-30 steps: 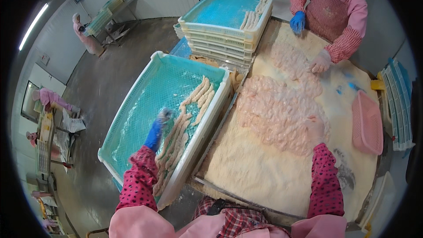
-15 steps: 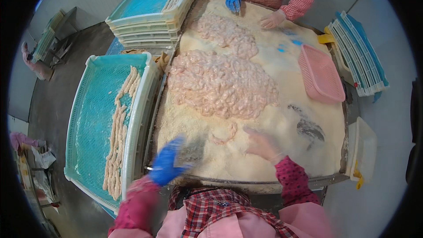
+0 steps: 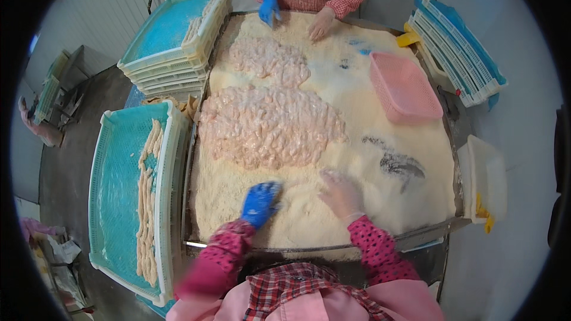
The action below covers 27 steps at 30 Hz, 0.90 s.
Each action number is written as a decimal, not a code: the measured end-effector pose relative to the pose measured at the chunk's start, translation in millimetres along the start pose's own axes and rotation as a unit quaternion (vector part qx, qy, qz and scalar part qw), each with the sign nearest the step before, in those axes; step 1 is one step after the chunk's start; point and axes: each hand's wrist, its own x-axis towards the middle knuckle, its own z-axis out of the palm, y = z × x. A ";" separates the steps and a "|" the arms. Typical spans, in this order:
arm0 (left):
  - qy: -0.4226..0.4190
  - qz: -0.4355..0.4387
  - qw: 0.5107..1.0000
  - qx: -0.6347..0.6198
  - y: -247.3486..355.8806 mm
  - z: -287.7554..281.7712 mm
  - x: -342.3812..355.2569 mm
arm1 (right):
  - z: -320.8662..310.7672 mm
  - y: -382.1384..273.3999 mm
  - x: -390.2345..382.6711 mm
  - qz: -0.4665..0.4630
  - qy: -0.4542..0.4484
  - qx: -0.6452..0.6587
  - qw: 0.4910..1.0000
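The large meat pile (image 3: 270, 125) sits on a bed of pale powder (image 3: 306, 223), and both of the person's hands are now on that powder, on the pile's near side. A second ago the left hand (image 3: 260, 203) was over the tray (image 3: 113, 196) to the left of the pile and the right hand (image 3: 342, 195) was on the pile itself; half a second ago a single curved strip lay on the powder just nearer than the pile. That strip no longer shows, and whether powder or a hand covers it I cannot tell. The change suggests that handling has shifted from the tray to the powder. The blue-gloved left fingers look close together, though blur hides whether they grip anything; the right fingers stretch out, loosely apart, with nothing visible in them. Coated strips (image 3: 146, 226) lie lengthwise in the tray, along its side nearest the pile. Beyond the pile are a smaller meat heap (image 3: 270, 62) and a co-worker's hands (image 3: 322, 24); right of it stands a pink basket (image 3: 425, 112).
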 end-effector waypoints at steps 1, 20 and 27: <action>0.012 -0.008 0.999 -0.039 1.7 21.5 7.0 | 8.1 -11.1 4.2 -0.007 0.001 0.003 1.000; 0.210 -0.197 0.327 -0.900 20.1 -126.9 -1.6 | 29.6 51.8 189.7 -0.016 0.161 -0.060 0.985; 0.573 -0.349 0.556 -0.490 -105.5 -277.7 -88.7 | 24.7 34.4 207.7 0.022 0.114 0.019 0.993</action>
